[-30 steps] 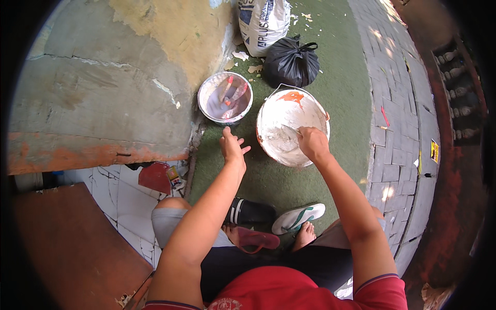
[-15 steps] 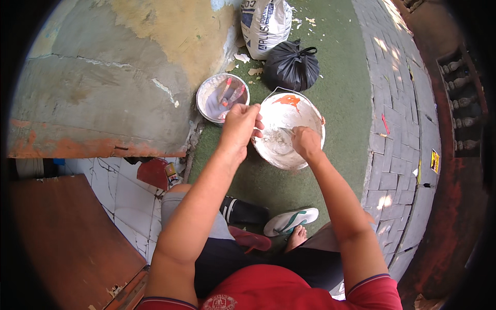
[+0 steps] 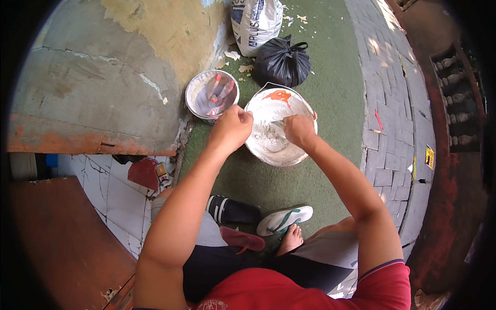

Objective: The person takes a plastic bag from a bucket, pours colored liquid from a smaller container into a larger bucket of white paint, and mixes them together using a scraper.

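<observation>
A white bucket (image 3: 262, 153) with pale, lumpy powder or paste (image 3: 268, 135) inside and an orange smear on its inner wall stands on the green ground before me. My right hand (image 3: 299, 130) is closed over its right side, on a tool whose flat, pale blade (image 3: 277, 124) reaches into the bucket; the handle is hidden in my fist. At the left rim my left hand (image 3: 231, 127) is closed in a pinch; what its fingers hold, if anything, I cannot make out. Behind it, a smaller pail (image 3: 190, 101) holds greyish liquid and red-handled tools (image 3: 214, 88).
A tied black plastic bag (image 3: 283, 62) and a white printed sack (image 3: 256, 26) stand beyond the buckets. On the left is a cracked wall (image 3: 103, 98); on the right, grey paving (image 3: 385, 150). Sandals (image 3: 284, 220) lie by my bare foot.
The whole view has shifted, so the scene sits a little further left. My left fingers, slightly apart before, have drawn together at the rim. My right hand stays over the bucket with its tool.
</observation>
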Motion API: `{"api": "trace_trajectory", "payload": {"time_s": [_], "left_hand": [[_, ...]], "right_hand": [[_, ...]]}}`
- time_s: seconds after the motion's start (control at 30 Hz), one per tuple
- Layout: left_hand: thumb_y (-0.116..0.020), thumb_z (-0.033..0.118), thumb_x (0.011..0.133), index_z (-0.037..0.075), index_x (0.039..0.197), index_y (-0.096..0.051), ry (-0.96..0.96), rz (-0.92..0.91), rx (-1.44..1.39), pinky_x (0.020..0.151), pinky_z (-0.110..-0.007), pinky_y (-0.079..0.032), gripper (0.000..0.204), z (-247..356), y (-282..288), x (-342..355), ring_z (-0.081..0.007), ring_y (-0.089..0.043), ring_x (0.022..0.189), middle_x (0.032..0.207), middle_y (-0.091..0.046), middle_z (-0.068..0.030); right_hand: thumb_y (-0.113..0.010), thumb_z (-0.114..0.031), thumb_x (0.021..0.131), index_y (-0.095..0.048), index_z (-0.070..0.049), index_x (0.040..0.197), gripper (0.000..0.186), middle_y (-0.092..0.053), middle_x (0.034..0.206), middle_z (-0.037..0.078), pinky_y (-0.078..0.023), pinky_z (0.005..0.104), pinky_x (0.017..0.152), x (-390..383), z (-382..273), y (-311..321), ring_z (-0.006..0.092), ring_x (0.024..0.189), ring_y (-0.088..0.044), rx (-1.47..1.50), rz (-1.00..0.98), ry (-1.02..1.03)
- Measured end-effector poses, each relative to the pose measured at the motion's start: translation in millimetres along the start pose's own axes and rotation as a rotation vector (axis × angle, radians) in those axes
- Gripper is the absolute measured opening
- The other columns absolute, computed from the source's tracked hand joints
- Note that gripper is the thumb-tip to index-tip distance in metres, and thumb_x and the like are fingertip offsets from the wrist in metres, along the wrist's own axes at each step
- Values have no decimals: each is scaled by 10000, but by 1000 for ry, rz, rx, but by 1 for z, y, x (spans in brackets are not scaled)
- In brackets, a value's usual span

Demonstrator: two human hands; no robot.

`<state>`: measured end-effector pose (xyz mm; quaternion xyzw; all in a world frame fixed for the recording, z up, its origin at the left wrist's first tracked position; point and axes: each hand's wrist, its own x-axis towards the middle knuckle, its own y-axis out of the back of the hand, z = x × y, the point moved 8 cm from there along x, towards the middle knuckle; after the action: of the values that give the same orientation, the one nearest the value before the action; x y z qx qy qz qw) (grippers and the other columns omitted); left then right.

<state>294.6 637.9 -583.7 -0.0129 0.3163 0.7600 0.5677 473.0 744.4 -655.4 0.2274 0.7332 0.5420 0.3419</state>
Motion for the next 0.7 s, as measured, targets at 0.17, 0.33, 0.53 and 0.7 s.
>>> {"api": "trace_trajectory", "payload": {"time_s": [0.17, 0.33, 0.53, 0.7], "left_hand": [[-577, 335, 868, -82, 1156, -484, 68, 107, 468, 915, -466, -460, 515, -26, -23, 3, -406, -595, 1037, 1070, -599, -289], [-541, 222, 913, -96, 1194, -438, 231, -117, -24, 567, -369, -562, 437, -64, -41, 10, -280, -681, 648, 963, -654, -242], [-479, 106, 927, -19, 1277, -430, 218, -139, -195, 502, -339, -578, 375, -53, -55, 9, -234, -672, 594, 902, -658, -186], [-463, 83, 923, -20, 1279, -430, 242, -149, -248, 479, -346, -578, 373, -60, -57, 12, -248, -669, 579, 893, -647, -198]], "right_hand": [[-532, -146, 823, -684, -45, 837, 184, -679, 854, 196, -522, 428, 766, -14, -13, -39, 360, 806, -661, 42, 1, 82], [-516, -72, 785, -715, -37, 832, 208, -693, 901, 195, -527, 435, 784, -1, -15, -21, 339, 845, -684, 18, -14, -48], [-536, -85, 761, -710, -16, 796, 191, -684, 873, 212, -532, 423, 772, 9, 18, 2, 365, 824, -678, 64, 155, -139], [-535, -70, 742, -710, -35, 798, 187, -688, 882, 197, -526, 397, 797, 16, 6, -14, 341, 868, -666, 77, 153, -49]]}}
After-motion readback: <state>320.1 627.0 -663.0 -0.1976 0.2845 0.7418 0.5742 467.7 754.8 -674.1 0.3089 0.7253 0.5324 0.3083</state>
